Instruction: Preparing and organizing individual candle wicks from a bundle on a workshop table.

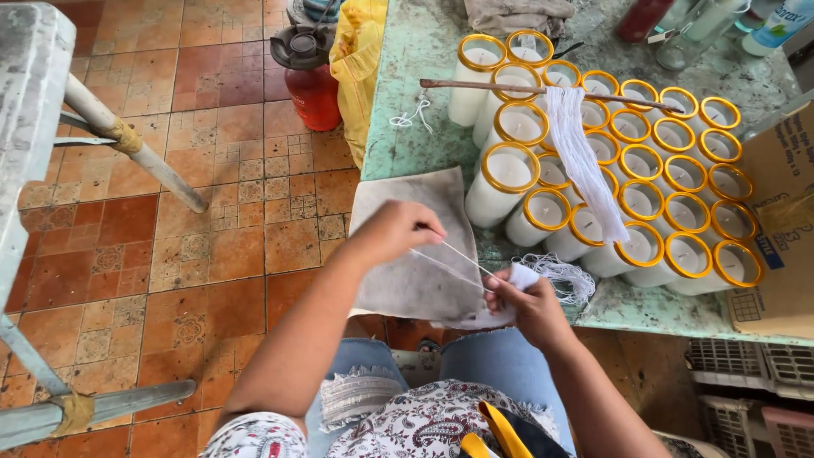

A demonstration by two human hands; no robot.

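floor: orange and brown patterned tiles (212, 212) fill the left half of the view, with grey metal legs (136, 153) of some frame standing on them.
tabletop: worn pale green tabletop (407, 93), stained, running from the upper middle to the right edge.
cardboard box: a brown cardboard box (776, 212) stands at the right end of the tabletop, touching the outer candles.
candles: white candles in glasses with gold rims (653, 195), packed side by side in rows across the tabletop.
cloth: a grey cloth (415, 280) hangs over the near edge of the tabletop, under both hands.
gas canister: a red gas canister (309, 80) stands on the floor beside a yellow bag (356, 59).
stick: a thin wooden stick (509, 87) lies across the candle tops, with a hank of white wicks (585, 165) draped over it.
loose string: a tangle of white string (560, 276) lies at the tabletop edge, just beside the right hand.
left hand: left hand (394, 231), fingers pinched on the far end of a white wick string (458, 259).
right hand: right hand (526, 297), closed around the near end of the string, which runs taut between the hands; it seems to clutch a white wad too, hard to tell.
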